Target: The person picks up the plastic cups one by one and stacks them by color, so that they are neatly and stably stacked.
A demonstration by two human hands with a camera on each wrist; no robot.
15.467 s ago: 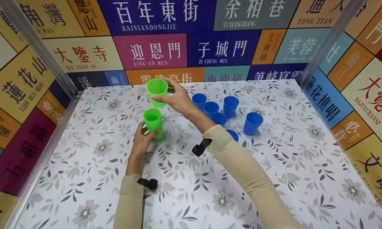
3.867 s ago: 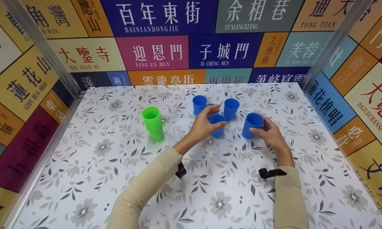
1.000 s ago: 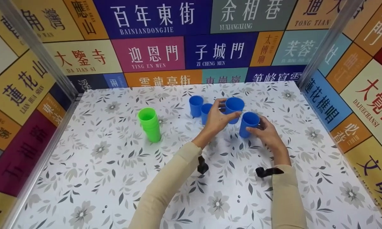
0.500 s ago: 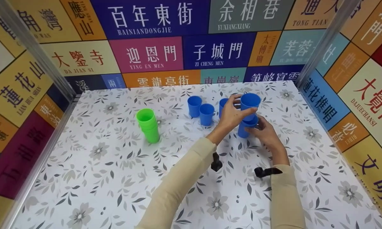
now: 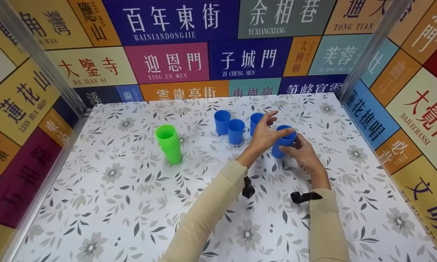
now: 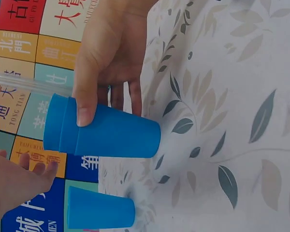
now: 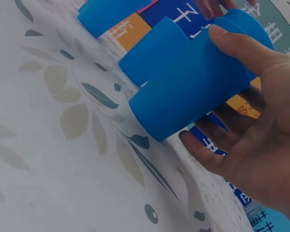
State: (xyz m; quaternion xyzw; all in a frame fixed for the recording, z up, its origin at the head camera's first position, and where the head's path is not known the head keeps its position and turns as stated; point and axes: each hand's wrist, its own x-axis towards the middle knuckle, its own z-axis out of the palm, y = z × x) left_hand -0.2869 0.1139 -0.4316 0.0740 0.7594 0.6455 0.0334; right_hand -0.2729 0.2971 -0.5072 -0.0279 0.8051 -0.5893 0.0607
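Observation:
My right hand (image 5: 307,154) holds a stack of nested blue cups (image 5: 277,152) standing upright on the table, its thumb on the near side. More than one rim shows at the top of the stack (image 6: 118,133) in the left wrist view. Just left of the rim is my left hand (image 5: 263,137), fingers extended and nothing gripped. In the left wrist view a gap separates my left fingers (image 6: 41,169) from the stack. Behind that hand stands a blue cup (image 5: 255,122), partly covered by it.
Two more blue cups, one farther back (image 5: 222,122) and one nearer (image 5: 236,132), stand left of my left hand. A stack of green cups (image 5: 173,151) stands farther left on the floral-patterned table (image 5: 138,203). Walls with colourful signs (image 5: 171,62) enclose the back and sides.
Earlier, green cups were stacked at left. Over the last second my left hand carried a blue cup rightward, lowered it into the cup my right hand holds, and let go.

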